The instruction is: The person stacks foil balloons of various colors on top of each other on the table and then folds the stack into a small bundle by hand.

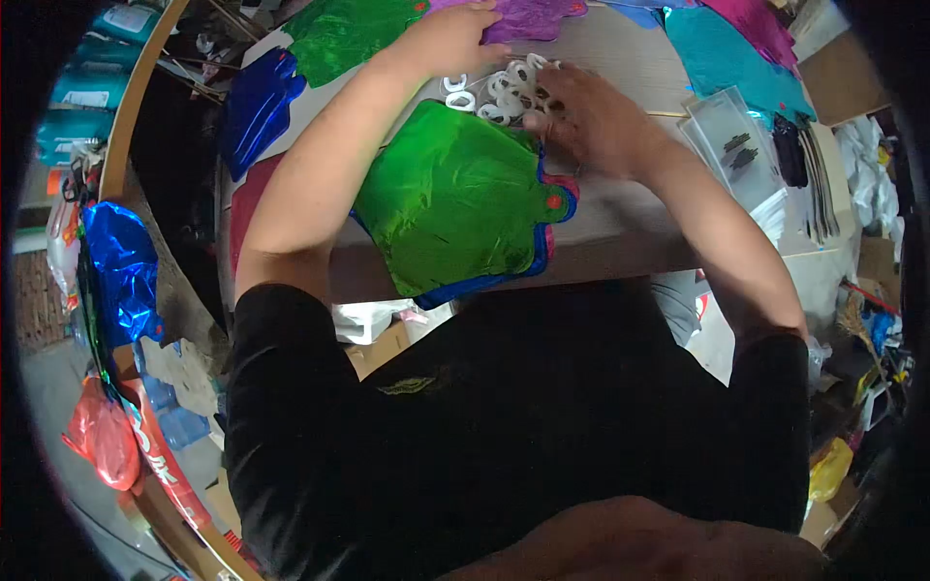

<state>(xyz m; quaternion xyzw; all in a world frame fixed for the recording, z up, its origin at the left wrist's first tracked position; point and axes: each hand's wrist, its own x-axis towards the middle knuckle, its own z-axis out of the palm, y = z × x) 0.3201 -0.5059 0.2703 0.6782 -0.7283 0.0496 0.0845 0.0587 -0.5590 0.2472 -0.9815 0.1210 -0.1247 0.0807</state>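
Note:
My left hand reaches over the far side of the table, its fingers apart on or just above a purple foil sheet. Beside the pile of white rings is my right hand, blurred by motion, with its fingertips at the rings' right edge; whether it holds one cannot be made out. Nearer my body lies a stack of foil shapes with a green one on top and blue and pink edges showing beneath. Another green foil sheet lies past my left forearm.
On the table, a blue foil sheet lies at left and a teal one at right. Clear plastic bags and dark strips lie by the right edge. Blue foil hangs at far left.

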